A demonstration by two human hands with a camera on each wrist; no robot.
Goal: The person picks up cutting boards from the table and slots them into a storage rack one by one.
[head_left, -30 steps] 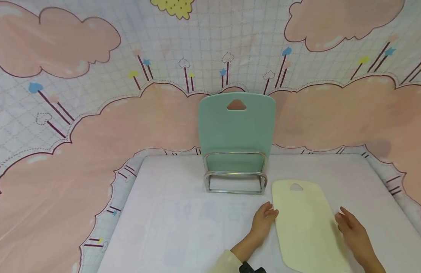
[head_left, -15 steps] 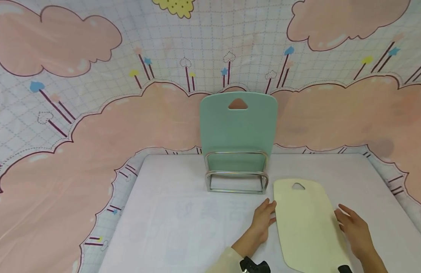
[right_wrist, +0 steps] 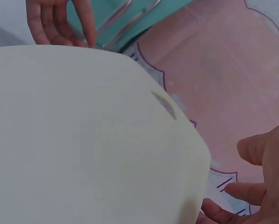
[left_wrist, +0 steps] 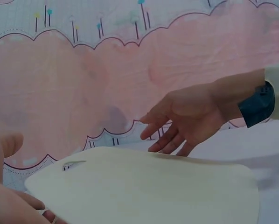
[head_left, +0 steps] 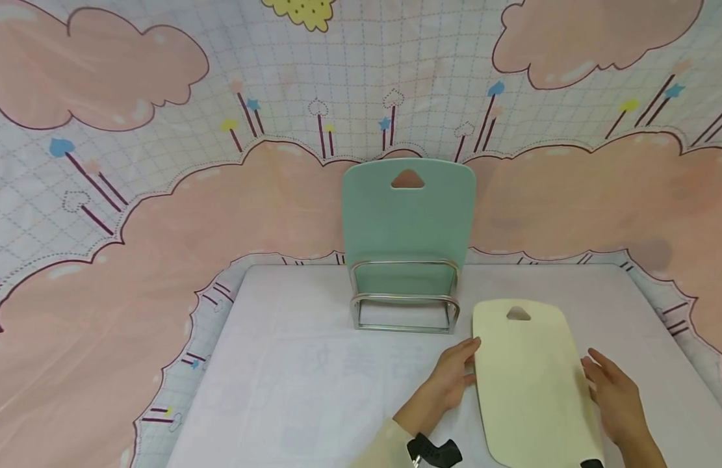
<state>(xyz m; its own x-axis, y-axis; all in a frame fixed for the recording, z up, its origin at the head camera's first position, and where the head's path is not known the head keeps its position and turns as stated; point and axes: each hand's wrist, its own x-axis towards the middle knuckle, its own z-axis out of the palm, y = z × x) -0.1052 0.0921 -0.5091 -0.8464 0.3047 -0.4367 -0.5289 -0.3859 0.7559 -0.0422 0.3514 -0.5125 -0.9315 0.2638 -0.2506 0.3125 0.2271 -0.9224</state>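
A pale cream cutting board [head_left: 533,377] with a hanging hole near its far end lies between my hands at the table's right side, seemingly raised a little off the cloth. My left hand [head_left: 451,374] touches its left long edge, fingertips at and beneath the rim. On the opposite edge, my right hand [head_left: 615,403] has its fingers against the side. Both thumbs stand away from the board in the wrist views. Some fingertips of the right hand [right_wrist: 277,172] are hidden behind the board. Past them, a green cutting board [head_left: 407,227] stands upright in a metal rack [head_left: 404,298].
A white cloth [head_left: 302,377] covers the table. Behind it hangs a printed curtain [head_left: 220,214] with pink clouds. The rack stands just beyond the cream board's far left corner. A black wrist strap [head_left: 433,450] sits on my left wrist.
The cream board has shifted slightly right and up in the head view, its hole no longer showing white cloth. Both hands have moved slightly with it. The green board and rack stay put.
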